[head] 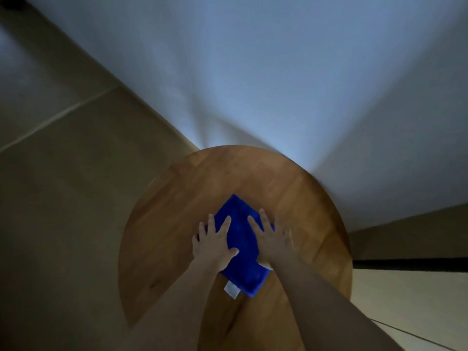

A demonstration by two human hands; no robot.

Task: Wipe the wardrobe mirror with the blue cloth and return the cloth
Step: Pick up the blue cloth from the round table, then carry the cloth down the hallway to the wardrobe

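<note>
While both palms lie flat, the cloth (241,245) is pressed onto the round table (298,198). Left hand (212,243) fingers are spread straight over its 9 o'clock edge; right hand (273,239) fingers are splayed at 3 o'clock. A white tag (231,289) is seen at 6 o'clock.

The blue cloth (240,249) looks like soft, matt fabric with a fine nap, and a small white label (231,289) of smooth woven or papery material sits at its near corner. The round counter (291,198) is wood with visible grain and a smooth, low-sheen finish. The wall (253,72) behind looks plain and matt.
</note>
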